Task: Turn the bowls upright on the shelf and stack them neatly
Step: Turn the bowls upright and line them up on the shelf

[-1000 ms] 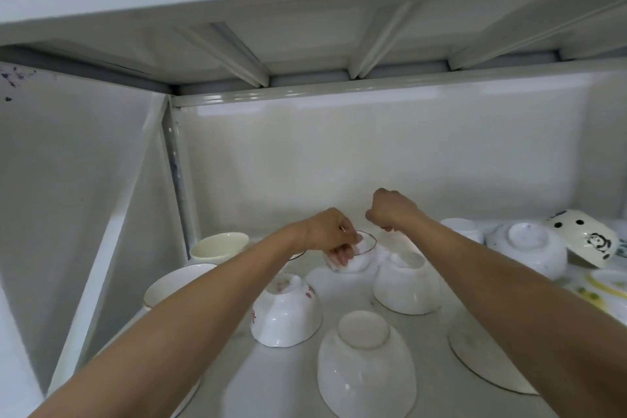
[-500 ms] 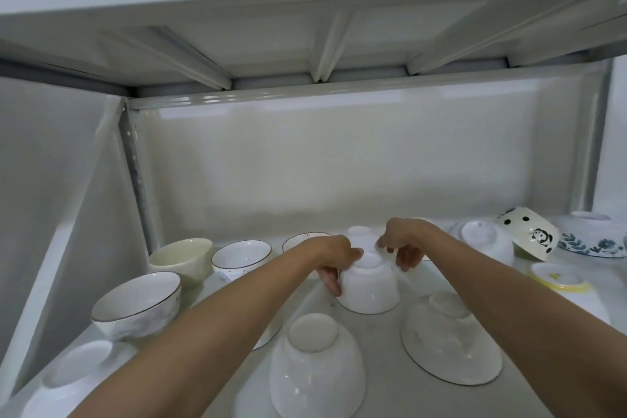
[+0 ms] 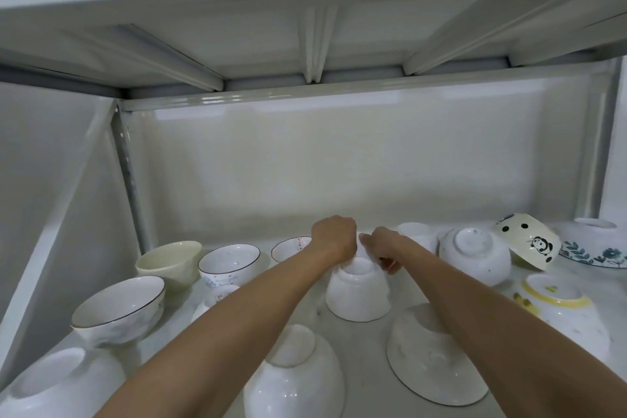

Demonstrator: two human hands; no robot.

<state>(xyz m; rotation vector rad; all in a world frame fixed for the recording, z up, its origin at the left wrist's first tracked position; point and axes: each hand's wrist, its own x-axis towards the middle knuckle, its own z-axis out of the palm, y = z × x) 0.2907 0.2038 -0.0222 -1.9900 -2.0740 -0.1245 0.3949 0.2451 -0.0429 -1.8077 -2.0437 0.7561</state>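
Both hands sit over the small white ceramic bowl, upside down mid-shelf on the white metal shelf. Left hand curls over the foot ring from the left; right hand curls at the ring's right side. Fingertips are hidden behind bowl and knuckles, so actual grip cannot be confirmed for either hand.

Room: bare shelf strip runs between the forearms in front of this bowl; the upper shelf's ribbed underside leaves tall headroom.

Upside down: tall white bowl at front edge, cut off below; wide shallow white bowl front right, partly under the right forearm; speckled white bowl behind; yellow-rimmed bowl at right.

Upright, nothing visible inside: cream bowl, dark-rimmed white bowl, larger dark-rimmed bowl.

Panda-print bowl lies tilted on its side. Blue-floral bowl is cut by the frame's right edge.
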